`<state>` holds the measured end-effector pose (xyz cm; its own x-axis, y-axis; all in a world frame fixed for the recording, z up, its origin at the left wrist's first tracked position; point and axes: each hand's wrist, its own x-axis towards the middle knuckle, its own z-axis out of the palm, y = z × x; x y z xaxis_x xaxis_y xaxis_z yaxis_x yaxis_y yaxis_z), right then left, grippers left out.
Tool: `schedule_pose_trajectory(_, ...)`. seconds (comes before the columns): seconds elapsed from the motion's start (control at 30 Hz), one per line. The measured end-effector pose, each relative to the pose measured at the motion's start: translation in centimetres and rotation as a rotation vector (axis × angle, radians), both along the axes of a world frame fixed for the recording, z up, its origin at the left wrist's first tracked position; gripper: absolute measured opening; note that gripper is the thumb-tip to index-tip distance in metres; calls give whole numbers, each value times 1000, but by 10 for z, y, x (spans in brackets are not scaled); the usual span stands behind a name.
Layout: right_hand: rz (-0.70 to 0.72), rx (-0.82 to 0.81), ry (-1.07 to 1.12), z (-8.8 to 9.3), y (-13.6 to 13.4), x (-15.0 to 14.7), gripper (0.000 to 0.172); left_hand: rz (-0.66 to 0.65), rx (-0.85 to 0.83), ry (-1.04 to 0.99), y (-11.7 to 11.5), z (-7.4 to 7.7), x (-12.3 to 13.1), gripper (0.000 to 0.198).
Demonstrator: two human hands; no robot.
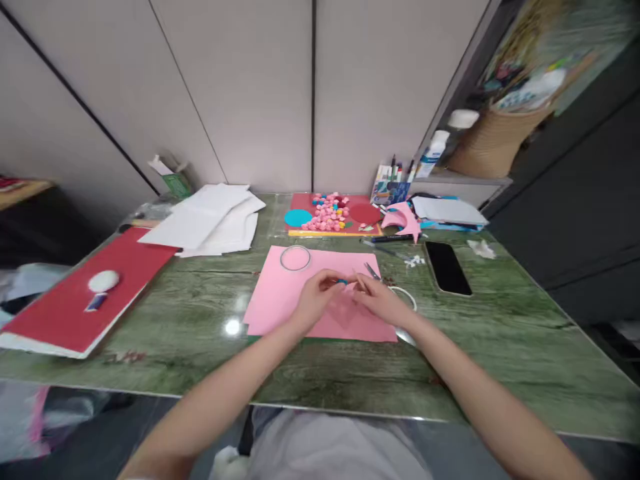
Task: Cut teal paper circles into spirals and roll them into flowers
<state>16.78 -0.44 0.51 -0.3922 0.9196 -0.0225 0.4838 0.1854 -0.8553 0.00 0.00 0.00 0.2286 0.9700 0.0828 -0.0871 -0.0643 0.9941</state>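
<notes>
Head view: small blue piece (342,282) pinched at fingertips of left hand (314,301), held just above pink paper sheet (280,300). Fingers of right hand (383,301) drawn together, met with left fingertips at blue piece (whether anything else is gripped cannot be told). Scissors (372,270) laid just beyond right hand. Clear ring (295,258) set at sheet's far edge. White loop (407,297) partly hidden behind right wrist. Black phone (447,267) laid farther right, well apart. Red board (305,200) with pink paper bits seen at back of green table (200,313).
</notes>
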Motion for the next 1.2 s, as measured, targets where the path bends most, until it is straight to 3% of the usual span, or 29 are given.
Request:
schedule_pose_trajectory(0.27, 7, -64, 16, 4, 0, -3, 27, -24, -74, -45, 0, -1, -3, 27)
schedule_pose_trajectory(0.43, -2, -79, 8, 5, -1, -3, 27, -3, -74, -65, -1, 1, -4, 27)
schedule_pose_trajectory(0.63, 2, -56, 8, 4, 0, -2, 26, -69, -67, -114, -1, -3, 0, 28)
schedule_pose_trajectory(0.87, -5, -63, 12, 5, -1, -2, 28, -58, -171, -207, -2, -5, 0, 21)
schedule_pose_trajectory(1.2, 7, -49, 10, 2, 0, -2, 27, -32, -72, -204, -1, -5, -1, 22)
